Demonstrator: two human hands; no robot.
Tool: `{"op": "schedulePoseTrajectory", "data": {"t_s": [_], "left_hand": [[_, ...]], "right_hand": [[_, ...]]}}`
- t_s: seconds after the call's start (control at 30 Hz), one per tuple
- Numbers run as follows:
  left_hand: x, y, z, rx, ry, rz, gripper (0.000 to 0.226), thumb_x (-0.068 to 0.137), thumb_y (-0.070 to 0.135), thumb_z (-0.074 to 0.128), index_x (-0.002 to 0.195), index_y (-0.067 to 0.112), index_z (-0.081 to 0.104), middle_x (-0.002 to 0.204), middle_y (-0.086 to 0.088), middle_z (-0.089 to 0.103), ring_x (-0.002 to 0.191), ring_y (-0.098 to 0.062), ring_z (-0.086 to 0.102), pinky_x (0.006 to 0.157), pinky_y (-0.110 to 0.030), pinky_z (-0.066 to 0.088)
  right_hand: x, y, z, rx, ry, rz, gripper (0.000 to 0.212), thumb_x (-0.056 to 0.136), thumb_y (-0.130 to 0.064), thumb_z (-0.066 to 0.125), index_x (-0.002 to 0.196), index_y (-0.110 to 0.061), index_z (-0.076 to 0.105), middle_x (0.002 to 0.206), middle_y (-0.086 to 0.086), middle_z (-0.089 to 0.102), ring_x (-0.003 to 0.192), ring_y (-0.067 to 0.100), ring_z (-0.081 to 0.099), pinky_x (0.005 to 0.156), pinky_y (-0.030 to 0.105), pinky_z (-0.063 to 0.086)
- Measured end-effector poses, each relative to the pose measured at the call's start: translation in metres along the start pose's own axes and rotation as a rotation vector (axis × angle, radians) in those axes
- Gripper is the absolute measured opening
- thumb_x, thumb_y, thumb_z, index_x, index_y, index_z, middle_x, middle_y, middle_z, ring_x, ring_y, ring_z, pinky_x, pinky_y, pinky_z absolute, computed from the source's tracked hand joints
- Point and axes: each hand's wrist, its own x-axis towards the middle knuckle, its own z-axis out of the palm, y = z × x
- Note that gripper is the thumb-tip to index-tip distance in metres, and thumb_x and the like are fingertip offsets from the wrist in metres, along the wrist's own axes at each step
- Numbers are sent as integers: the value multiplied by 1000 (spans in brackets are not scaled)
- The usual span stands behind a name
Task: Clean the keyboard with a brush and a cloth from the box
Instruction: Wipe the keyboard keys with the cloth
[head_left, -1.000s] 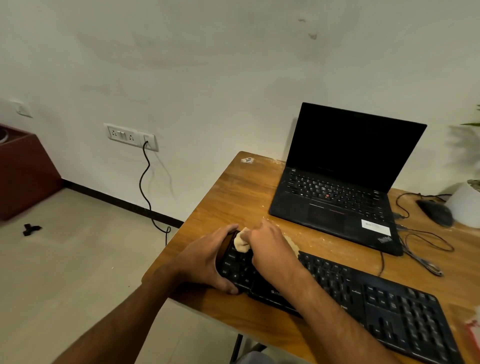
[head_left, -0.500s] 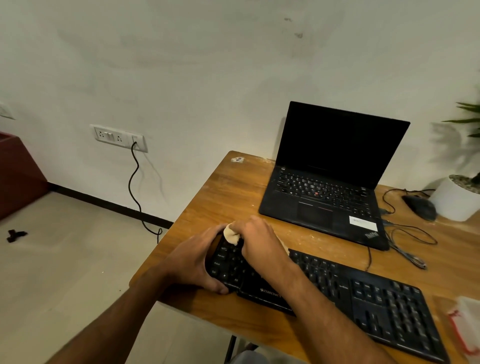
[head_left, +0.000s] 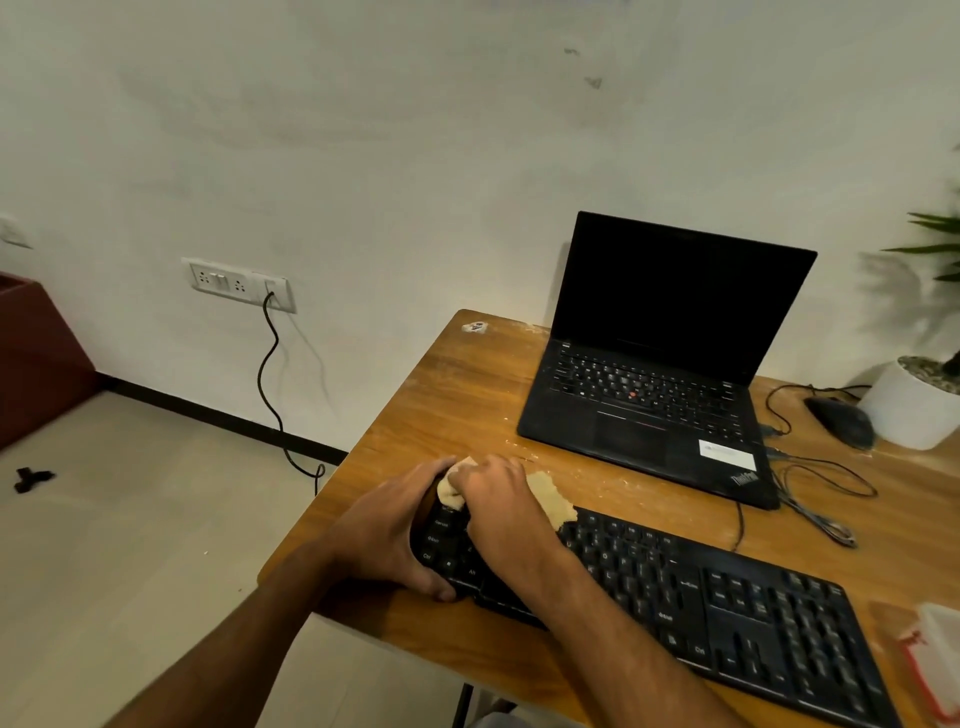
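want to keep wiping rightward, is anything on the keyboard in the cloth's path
Nothing visible lies on the keyboard right of the cloth. The right hand presses the cloth at the keyboard's left end, which the left hand holds.

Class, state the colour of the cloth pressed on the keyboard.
Pale beige cloth, under the right hand; seen in the head view.

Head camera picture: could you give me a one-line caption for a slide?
Right hand wipes the keyboard's left end with a cloth while the left hand steadies it.
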Motion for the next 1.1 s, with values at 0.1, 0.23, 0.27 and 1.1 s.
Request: {"op": "schedulePoseTrajectory", "data": {"t_s": [0.1, 0.23, 0.27, 1.1], "left_hand": [[1, 0, -1, 8, -3, 3, 141, 53, 74, 91, 164, 34, 13, 159, 20, 36, 146, -3, 37, 122, -40, 39], [0, 1, -1, -10, 5, 9, 136, 53, 72, 92, 162, 37, 18, 152, 25, 42, 140, 2, 42, 118, -37, 42], [0, 2, 0, -6, 5, 7, 137, 53, 72, 92, 162, 36, 17, 154, 24, 41, 141, 2, 41, 119, -36, 41], [2, 0, 1, -12, 36, 19, 130, 55, 61, 96, 160, 34, 24, 150, 22, 45, 138, 1, 44, 117, -36, 44]], "right_hand": [[4, 2, -8, -8, -44, -9, 33, 75, 13, 53, 90, -11, 69, 84, 5, 65, 83, 22, 52, 85, 33, 43], [15, 8, 0, -1, 2, 50, 50, 71, 15, 55, 100, -21, 73, 90, -2, 72, 90, 21, 61, 87, 39, 49], [11, 6, 3, -8, 4, 43, 51, 71, 15, 54, 102, -21, 71, 94, -3, 71, 95, 20, 58, 90, 41, 47], [13, 9, 7, 46, 11, 48, 54, 85, 11, 58, 114, -32, 73, 88, -5, 55, 88, 11, 45, 63, 17, 29]]}}
